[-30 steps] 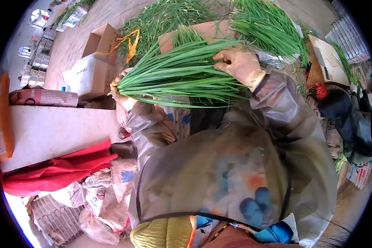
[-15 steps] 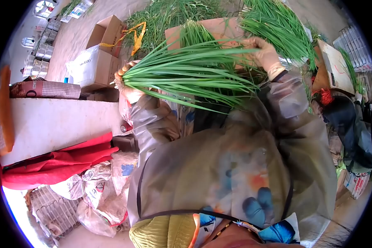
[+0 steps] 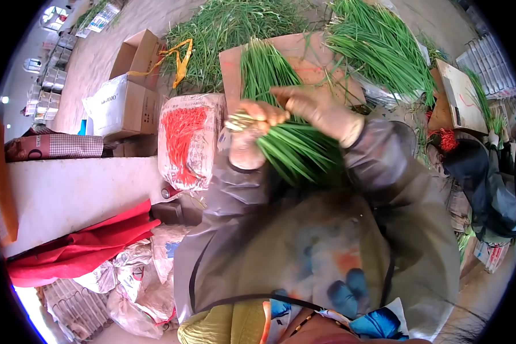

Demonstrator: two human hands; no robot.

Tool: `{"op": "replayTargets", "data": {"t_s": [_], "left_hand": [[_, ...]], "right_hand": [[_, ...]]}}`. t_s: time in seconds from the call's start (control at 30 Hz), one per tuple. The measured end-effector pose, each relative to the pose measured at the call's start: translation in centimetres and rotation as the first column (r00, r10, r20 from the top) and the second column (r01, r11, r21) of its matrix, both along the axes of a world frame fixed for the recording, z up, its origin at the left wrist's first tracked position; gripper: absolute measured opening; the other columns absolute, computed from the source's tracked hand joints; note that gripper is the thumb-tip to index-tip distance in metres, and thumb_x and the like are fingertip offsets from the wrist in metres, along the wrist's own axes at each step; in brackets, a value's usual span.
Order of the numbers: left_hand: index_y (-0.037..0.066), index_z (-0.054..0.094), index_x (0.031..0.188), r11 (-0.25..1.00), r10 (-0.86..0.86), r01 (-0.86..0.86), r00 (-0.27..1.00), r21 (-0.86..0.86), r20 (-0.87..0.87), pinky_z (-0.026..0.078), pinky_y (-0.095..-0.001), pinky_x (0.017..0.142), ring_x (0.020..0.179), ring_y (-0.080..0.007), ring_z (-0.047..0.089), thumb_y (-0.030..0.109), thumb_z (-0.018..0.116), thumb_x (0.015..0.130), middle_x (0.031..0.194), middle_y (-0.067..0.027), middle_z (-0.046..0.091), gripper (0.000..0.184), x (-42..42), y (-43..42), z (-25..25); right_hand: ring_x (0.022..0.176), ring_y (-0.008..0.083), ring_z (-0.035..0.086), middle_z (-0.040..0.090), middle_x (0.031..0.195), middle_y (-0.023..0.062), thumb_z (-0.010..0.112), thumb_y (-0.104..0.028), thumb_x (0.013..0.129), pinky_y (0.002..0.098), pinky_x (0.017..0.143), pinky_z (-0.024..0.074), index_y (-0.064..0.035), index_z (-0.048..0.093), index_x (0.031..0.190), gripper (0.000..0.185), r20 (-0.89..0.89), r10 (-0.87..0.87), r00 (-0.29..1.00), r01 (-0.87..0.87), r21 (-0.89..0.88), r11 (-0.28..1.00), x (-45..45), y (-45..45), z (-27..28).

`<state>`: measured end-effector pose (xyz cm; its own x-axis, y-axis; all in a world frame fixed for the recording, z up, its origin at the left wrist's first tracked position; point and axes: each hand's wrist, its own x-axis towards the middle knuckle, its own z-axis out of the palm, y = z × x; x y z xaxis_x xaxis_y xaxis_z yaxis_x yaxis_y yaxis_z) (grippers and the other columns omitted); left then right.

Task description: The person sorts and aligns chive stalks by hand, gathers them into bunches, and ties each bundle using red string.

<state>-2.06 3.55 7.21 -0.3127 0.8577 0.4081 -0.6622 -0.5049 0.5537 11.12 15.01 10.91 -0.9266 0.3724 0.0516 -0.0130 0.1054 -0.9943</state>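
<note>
One green bundle point(image 3: 301, 150) slants, tips lower right — left hand point(image 3: 251, 133) grips stems; right hand point(image 3: 322, 112), blurred, seemingly open.

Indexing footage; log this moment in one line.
left hand: grips green bunch by pale ends | right hand: blurred, beside it | cardboard: another bunch | sack: red strings

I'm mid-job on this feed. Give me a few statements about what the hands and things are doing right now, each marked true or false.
1. The left hand grips the green bunch near its pale stem ends. True.
2. The right hand is closed around the red strands. False: the red strands lie on the pale package, well away from that hand.
3. Other green stalks lie on the flat cardboard. True.
4. The yellow strap lies on the pale package. False: it is at the cardboard box, farther from the person.
</note>
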Motion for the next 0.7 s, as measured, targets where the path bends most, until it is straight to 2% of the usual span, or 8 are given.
{"op": "replayTargets", "data": {"t_s": [0.07,0.2,0.27,0.33,0.43,0.47,0.6,0.7], "left_hand": [[0.006,0.051,0.087,0.988,0.070,-0.049,0.987,-0.145,0.144,0.043,-0.0376,0.079,0.075,-0.0203,0.052,0.009,0.066,0.074,0.074,-0.0072,0.054,0.020,0.7,0.3,-2.0],[0.006,0.050,0.089,0.946,0.205,-0.056,0.867,-0.320,0.455,0.042,-0.0356,0.076,0.072,-0.0191,0.048,0.007,0.062,0.076,0.073,-0.0052,0.049,0.017,-1.2,1.4,-7.4],[0.006,0.046,0.083,0.905,0.239,-0.028,0.858,-0.424,0.454,0.042,-0.0347,0.078,0.073,-0.0179,0.045,0.009,0.060,0.076,0.072,-0.0037,0.044,0.015,-1.5,3.3,-9.9],[0.008,0.049,0.106,0.911,0.048,0.153,0.882,-0.382,0.469,0.040,-0.0356,0.088,0.085,-0.0204,0.051,0.018,0.057,0.083,0.091,-0.0062,0.053,0.027,-3.2,5.5,-11.8],[0.004,0.037,0.127,0.868,0.124,-0.124,0.992,-0.481,-0.032,0.041,-0.0368,0.091,0.103,-0.0213,0.050,0.025,0.061,0.083,0.114,-0.0105,0.052,0.055,-6.0,9.0,-8.9],[0.004,0.037,0.126,0.607,0.187,-0.314,0.949,-0.730,-0.253,0.043,-0.0325,0.084,0.105,-0.0177,0.048,0.024,0.064,0.081,0.113,-0.0095,0.051,0.057,-8.5,9.9,-10.8],[0.000,0.026,0.132,0.555,0.400,-0.471,0.874,-0.686,-0.276,0.043,-0.0357,0.084,0.100,-0.0217,0.050,0.014,0.066,0.079,0.118,-0.0118,0.047,0.067,-15.6,13.4,-15.0],[0.002,0.027,0.133,0.529,0.290,-0.514,0.857,-0.675,-0.425,0.042,-0.0339,0.083,0.101,-0.0205,0.049,0.019,0.070,0.077,0.116,-0.0085,0.046,0.072,-17.3,15.3,-16.9]], "right_hand": [[0.111,0.0154,0.044,0.048,0.120,0.0096,0.053,-0.043,0.086,0.0281,0.094,0.0351,0.0035,0.033,0.129,0.066,-0.164,0.210,0.964,-0.252,-0.303,0.919,-1.4,-1.5,-5.2],[0.114,0.0230,0.045,0.047,0.122,0.0150,0.074,-0.037,0.068,0.0322,0.096,0.0344,0.0001,0.031,0.130,0.085,-0.055,-0.188,0.981,0.191,0.060,0.980,-0.4,-6.2,-8.8],[0.111,0.0240,0.048,0.050,0.119,0.0150,0.076,-0.033,0.066,0.0326,0.093,0.0366,-0.0008,0.032,0.129,0.083,0.126,-0.228,0.965,0.232,-0.015,0.973,-0.7,-5.4,-9.5],[0.099,0.0228,0.055,0.058,0.107,0.0127,0.075,-0.020,0.065,0.0322,0.086,0.0423,-0.0008,0.040,0.123,0.070,0.339,-0.263,0.903,0.287,-0.021,0.958,-1.3,-3.1,-11.2],[0.085,0.0190,0.059,0.061,0.096,0.0096,0.075,-0.014,0.066,0.0305,0.077,0.0464,-0.0009,0.047,0.116,0.058,0.269,-0.287,0.919,0.353,-0.241,0.904,-3.1,2.8,-12.1],[0.079,0.0174,0.059,0.061,0.090,0.0073,0.074,-0.012,0.068,0.0298,0.073,0.0479,-0.0018,0.047,0.115,0.055,0.312,-0.306,0.900,0.405,-0.332,0.852,-3.9,4.9,-11.5],[0.080,0.0185,0.060,0.063,0.091,0.0100,0.073,-0.015,0.068,0.0308,0.072,0.0484,-0.0007,0.050,0.112,0.052,0.326,-0.434,0.840,0.513,-0.214,0.831,-9.5,12.7,-14.4],[0.086,0.0305,0.060,0.061,0.096,0.0194,0.074,-0.028,0.065,0.0349,0.078,0.0467,0.0026,0.049,0.114,0.062,0.358,-0.484,0.799,0.519,-0.001,0.855,-13.3,12.8,-11.5]]}}
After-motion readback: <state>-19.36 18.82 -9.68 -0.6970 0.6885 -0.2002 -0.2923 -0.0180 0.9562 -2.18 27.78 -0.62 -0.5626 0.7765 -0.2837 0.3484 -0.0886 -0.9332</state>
